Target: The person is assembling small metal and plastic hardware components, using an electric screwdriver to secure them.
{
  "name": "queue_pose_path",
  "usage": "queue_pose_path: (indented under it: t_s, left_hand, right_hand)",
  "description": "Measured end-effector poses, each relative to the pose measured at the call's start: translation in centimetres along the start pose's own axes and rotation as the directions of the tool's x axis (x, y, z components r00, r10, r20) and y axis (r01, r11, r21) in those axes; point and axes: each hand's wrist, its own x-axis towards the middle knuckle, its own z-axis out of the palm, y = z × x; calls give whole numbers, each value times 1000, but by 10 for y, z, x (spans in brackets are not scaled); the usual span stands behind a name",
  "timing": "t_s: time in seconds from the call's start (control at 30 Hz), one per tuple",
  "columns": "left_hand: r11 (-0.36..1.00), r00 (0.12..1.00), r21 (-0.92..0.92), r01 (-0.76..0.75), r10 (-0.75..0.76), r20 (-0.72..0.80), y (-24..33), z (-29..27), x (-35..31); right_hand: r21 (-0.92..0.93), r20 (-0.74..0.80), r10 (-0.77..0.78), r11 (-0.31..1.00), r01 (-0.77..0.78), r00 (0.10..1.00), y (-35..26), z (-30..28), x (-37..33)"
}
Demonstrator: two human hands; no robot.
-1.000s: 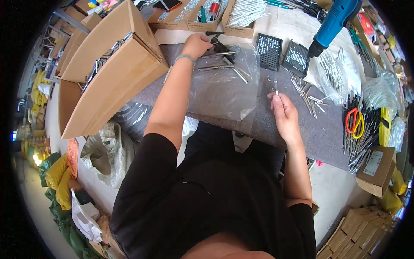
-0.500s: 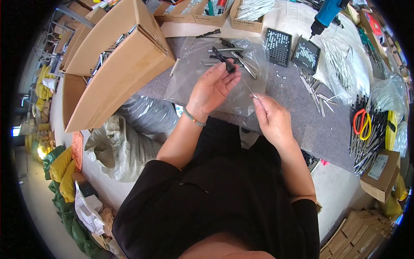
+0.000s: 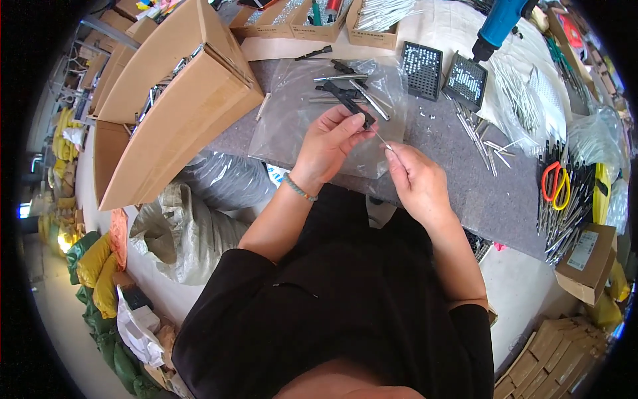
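My left hand point(image 3: 330, 143) is closed on a long black plastic part point(image 3: 348, 102), pinched near its lower right end. My right hand point(image 3: 420, 181) grips a thin metal rod point(image 3: 380, 136), whose far tip reaches the near end of the black part. Whether the tip sits inside the part or only touches it I cannot tell. Under and beyond my hands lies a clear plastic sheet point(image 3: 286, 126), carrying several metal tubes point(image 3: 372, 101) and more black parts point(image 3: 343, 68). Another black part point(image 3: 314, 52) rests at the sheet's far edge.
A tilted cardboard box point(image 3: 193, 126) of metal pieces stands at left. Two black perforated trays point(image 3: 421, 72) sit beyond the hands, beneath a hanging blue power driver point(image 3: 497, 30). Loose metal rods point(image 3: 475, 136) lie right of the sheet; scissors point(image 3: 553, 186) rest on a dark pile.
My left hand has turned the black part so its long body points away and left, and its near end has come closer to my right hand. The rod's exposed length looks shorter.
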Motion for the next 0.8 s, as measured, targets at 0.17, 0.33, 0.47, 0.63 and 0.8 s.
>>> queue_pose_path:
  t_s: [0.17, 0.33, 0.47, 0.63, 0.8]
  left_hand:
    - [995, 995, -61, 77, -81, -56, -3, 2, 2]
    - [995, 996, -60, 75, -71, 55, -13, 8, 0]
    - [997, 995, 1, 73, -73, 60, -22, 8, -2]
    - [995, 999, 100, 29, -32, 23, -25, 13, -2]
    - [924, 995, 374, 75, -93, 28, -24, 22, -5]
  right_hand:
    - [114, -61, 29, 993, -22, 998, -5, -5, 1]
    - [249, 20, 158, 956, -158, 987, 3, -3, 0]
    - [255, 38, 183, 949, -187, 982, 4, -5, 2]
    - [107, 75, 146, 982, -154, 986, 5, -8, 3]
    - [11, 149, 209, 977, -213, 966, 2, -14, 3]
